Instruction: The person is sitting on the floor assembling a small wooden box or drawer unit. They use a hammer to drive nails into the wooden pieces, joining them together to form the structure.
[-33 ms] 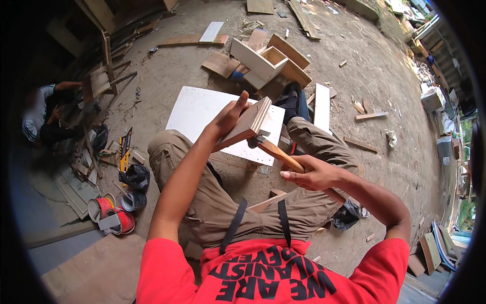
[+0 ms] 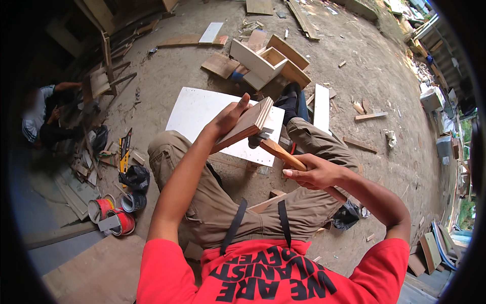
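Observation:
My left hand (image 2: 231, 117) grips a thick piece of plywood (image 2: 245, 124) above my lap, its thumb raised along the far edge. The layered edge of the plywood faces right. My right hand (image 2: 319, 173) is wrapped round the wooden handle of a hammer (image 2: 279, 152). The hammer's dark metal head is right at the plywood's lower right end; I cannot tell whether they touch. Under the plywood, a white panel (image 2: 195, 111) with small holes along its edge lies in front of my legs.
A partly built wooden box (image 2: 271, 61) stands beyond the panel. A white strip (image 2: 321, 109) lies at right. At left are a yellow-and-black saw (image 2: 124, 152), red tins (image 2: 121, 223) and a black bag (image 2: 135, 177). A person (image 2: 43, 111) sits at far left. Wood scraps litter the ground.
The hammer and my right hand have shifted very slightly to the right. Everything else looks the same.

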A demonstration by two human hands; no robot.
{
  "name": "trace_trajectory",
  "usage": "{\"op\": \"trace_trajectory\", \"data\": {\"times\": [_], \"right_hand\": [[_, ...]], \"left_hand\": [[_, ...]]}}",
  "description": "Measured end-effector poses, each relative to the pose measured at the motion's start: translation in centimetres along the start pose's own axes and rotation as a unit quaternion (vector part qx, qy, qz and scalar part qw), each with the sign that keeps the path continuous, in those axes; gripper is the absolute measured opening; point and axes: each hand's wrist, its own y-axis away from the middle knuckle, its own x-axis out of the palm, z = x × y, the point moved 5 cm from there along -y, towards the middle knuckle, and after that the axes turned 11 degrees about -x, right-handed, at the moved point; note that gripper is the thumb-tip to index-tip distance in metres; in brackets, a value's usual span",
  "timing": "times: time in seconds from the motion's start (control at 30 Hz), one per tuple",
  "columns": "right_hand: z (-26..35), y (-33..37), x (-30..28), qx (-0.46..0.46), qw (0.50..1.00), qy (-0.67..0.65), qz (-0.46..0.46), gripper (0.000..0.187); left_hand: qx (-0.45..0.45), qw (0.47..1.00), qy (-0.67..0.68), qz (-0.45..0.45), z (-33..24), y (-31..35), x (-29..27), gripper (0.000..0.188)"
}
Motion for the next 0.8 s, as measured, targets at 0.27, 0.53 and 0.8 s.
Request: {"op": "trace_trajectory", "data": {"times": [0.27, 0.53, 0.8], "right_hand": [[1.3, 1.3, -1.0, -0.039, 0.996, -0.077, 0.009, 0.036], [2.2, 0.8, -1.4, -0.017, 0.997, -0.017, 0.077, 0.048], [3.3, 1.6, -2.3, -0.01, 0.996, 0.08, 0.033, 0.049]], "left_hand": [[-0.026, 0.998, -0.057, -0.004, 0.4, 0.5, -1.0, 0.095], [-0.019, 0.999, -0.032, 0.012, 1.0, -0.1, -2.2, 0.091], [-0.034, 0.998, -0.005, 0.045, 1.3, 0.2, -1.1, 0.087]]}}
